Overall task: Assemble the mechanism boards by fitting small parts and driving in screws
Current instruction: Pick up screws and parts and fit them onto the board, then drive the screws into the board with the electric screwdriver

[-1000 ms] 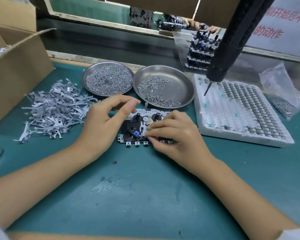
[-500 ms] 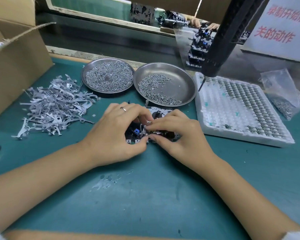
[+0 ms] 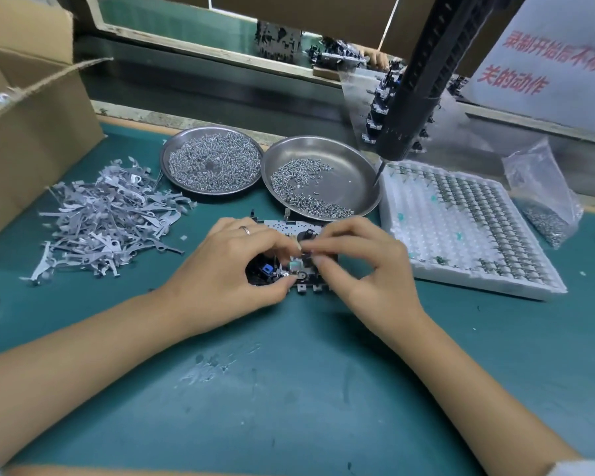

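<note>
At bench centre, on the green mat [image 3: 289, 389], sits the mechanism board [image 3: 291, 225]: a pale perforated metal plate carrying black moulded parts and one small blue piece, with little metal tabs along its near edge. I have both hands on it. My left hand [image 3: 227, 266] has its fingers curled over the board's left half, thumb tip pressed at the near edge, gripping the board. My right hand [image 3: 368, 266] pinches down over the middle of the board with forefinger and thumb; what sits between them is too small to make out, though I judge it a small part being seated. Progress, as I read it: this board is partly populated, fitting under way, no screw driven at this instant, since the black electric screwdriver [image 3: 416, 94] hangs untouched above the right dish. Left to do: seat the part, then screws. Just behind the board, two shallow stainless dishes: left dish [image 3: 172, 173] thickly covered with tiny bright screws, right dish [image 3: 351, 166] half bare, screws banked along its near side. Left of those, a loose heap of thin grey stamped metal levers [image 3: 107, 214]. Right, a white dimpled foam tray [image 3: 426, 235], far rows filled with small dark metal parts, near rows vacant. Beyond it a crinkled clear plastic bag [image 3: 543, 197]; far left, a cardboard box [image 3: 31, 125].
</note>
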